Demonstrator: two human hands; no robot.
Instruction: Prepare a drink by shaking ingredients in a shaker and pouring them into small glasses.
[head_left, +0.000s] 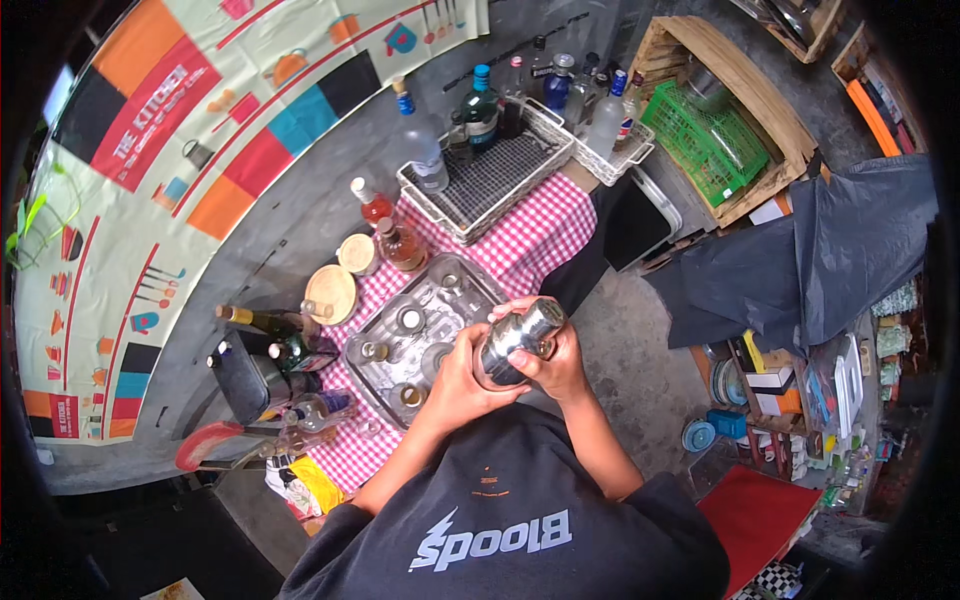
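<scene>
Both hands hold a shiny metal cocktail shaker (517, 343) close in front of my chest. My left hand (463, 371) wraps around its wider end, fingers along the lower side. On the shaker's other side, my right hand (559, 367) grips with its thumb across the metal. The shaker is tilted, its narrower end pointing up and to the right. Just beyond my left hand lies a metal tray (480, 276) holding several glass vessels, among them a clear glass (409, 319). Parts of the tray are hidden behind my hands.
A pink-and-white checked tablecloth (551, 229) covers the table. Bottles stand around a white wire basket (480, 225) at the back. Round wooden lids (330, 294) and an ice-bucket-like dark container (247, 379) are at left. A wooden crate (780, 127) holds a green basket (712, 150).
</scene>
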